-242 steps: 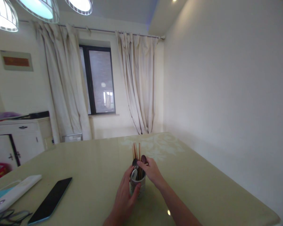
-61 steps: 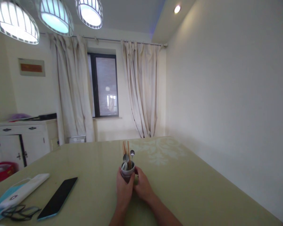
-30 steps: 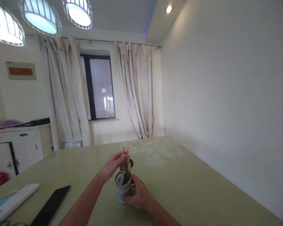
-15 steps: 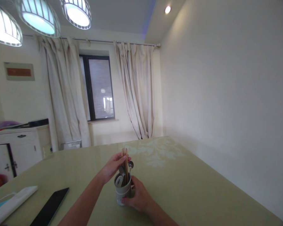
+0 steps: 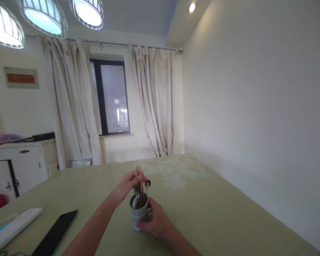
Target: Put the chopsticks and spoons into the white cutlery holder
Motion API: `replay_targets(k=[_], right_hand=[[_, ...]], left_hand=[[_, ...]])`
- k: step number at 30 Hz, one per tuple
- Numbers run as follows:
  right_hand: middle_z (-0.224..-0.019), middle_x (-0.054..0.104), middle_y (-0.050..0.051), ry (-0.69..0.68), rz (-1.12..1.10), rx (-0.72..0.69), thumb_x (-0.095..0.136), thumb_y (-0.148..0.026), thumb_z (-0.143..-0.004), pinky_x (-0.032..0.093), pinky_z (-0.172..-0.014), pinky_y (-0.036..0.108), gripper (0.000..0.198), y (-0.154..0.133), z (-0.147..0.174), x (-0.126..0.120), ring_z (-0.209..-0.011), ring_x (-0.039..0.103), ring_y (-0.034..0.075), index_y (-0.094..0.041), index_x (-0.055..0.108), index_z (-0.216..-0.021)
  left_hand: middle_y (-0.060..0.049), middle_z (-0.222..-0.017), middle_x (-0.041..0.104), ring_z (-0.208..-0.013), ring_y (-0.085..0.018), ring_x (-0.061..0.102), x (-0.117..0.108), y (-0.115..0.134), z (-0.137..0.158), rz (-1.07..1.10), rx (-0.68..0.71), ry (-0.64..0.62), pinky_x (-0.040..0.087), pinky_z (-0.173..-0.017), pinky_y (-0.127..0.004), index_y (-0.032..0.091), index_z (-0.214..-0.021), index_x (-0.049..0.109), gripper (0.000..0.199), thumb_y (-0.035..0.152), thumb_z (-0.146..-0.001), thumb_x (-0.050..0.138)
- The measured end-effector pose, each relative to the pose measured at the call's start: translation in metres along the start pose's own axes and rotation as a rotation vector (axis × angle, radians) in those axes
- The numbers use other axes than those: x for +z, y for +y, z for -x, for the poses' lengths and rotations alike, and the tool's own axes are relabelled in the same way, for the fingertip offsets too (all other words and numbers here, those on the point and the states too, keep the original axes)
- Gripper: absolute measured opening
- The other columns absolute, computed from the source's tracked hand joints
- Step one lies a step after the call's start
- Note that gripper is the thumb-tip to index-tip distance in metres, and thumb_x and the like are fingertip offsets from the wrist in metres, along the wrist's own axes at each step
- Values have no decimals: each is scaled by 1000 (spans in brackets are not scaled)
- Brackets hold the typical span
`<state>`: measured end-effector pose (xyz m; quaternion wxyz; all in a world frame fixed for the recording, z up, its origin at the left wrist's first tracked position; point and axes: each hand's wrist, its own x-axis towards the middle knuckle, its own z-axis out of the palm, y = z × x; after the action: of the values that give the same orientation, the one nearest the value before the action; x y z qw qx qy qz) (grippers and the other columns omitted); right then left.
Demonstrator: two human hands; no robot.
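A light grey utensil holder (image 5: pixel 139 216) stands upright on the table, with wooden chopsticks (image 5: pixel 141 186) and several spoons in it. My left hand (image 5: pixel 128 185) is closed round the upper part of the chopsticks, whose lower ends are inside the holder. The fingers and thumb of my right hand (image 5: pixel 157 220) wrap the holder's right side. A metal spoon (image 5: pixel 147 184) leans out at the right of the chopsticks. Another dark spoon head (image 5: pixel 137 191) and a white utensil (image 5: pixel 135 202) show at the rim on the left.
The greenish table (image 5: pixel 213 213) carries a black flat slab (image 5: pixel 54 233) and a white long case (image 5: pixel 16 229) at the left. A white cabinet (image 5: pixel 29 163) stands beyond it, and a wall runs along the right edge. Pendant lamps (image 5: pixel 86 16) hang above.
The chopsticks in my left hand have shifted slightly left. The white utensil at the rim has turned to a narrower, more upright look. My right hand stays on the holder.
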<state>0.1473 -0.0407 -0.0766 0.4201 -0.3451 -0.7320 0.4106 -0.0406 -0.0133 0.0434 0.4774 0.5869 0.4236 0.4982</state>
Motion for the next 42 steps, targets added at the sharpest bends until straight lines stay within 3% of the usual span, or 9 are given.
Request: replay_targets(k=[6,11,22,30,35,42], right_hand=[[-124,76,9,-4,1,8,96,-21,-59,50,-94,43,74,-2,0,-1,-111,67,32,-22,68,-128],[-123,77,9,-9,-19,-26,97,-22,-59,50,-93,44,76,2,-2,0,-111,68,32,-23,67,-129],[-120,76,8,2,-7,-54,94,-19,-60,53,-90,41,72,6,-2,1,-107,69,30,-23,68,-128],[-119,77,8,-10,-47,-58,95,-20,-61,52,-88,41,73,3,-1,0,-108,68,30,-22,68,-129],[-119,75,8,-11,-24,-54,97,-24,-61,52,-90,42,74,6,-2,0,-109,68,31,-21,68,-129],[-121,76,8,-11,-64,-45,95,-26,-62,53,-88,41,69,3,-1,1,-109,69,31,-22,68,-126]], left_hand=[[-11,-97,82,-96,-29,76,1,6,-2,-81,93,31,57,-86,-39,19,-96,66,64,75,-69,81],[-15,-111,82,-112,-32,74,2,19,2,-55,117,117,56,-99,-45,20,-103,65,68,77,-69,79],[-11,-98,81,-92,-27,74,11,60,-1,-86,238,293,57,-90,-46,21,-105,60,64,75,-73,74],[-13,-105,82,-108,-31,74,11,80,6,-123,138,171,55,-93,-44,21,-99,60,50,63,-77,77],[-13,-102,82,-106,-31,75,14,82,5,-106,168,226,55,-92,-44,19,-114,64,60,63,-76,78],[-13,-105,82,-108,-32,75,5,108,2,-57,294,362,58,-90,-46,20,-103,64,61,70,-73,80]])
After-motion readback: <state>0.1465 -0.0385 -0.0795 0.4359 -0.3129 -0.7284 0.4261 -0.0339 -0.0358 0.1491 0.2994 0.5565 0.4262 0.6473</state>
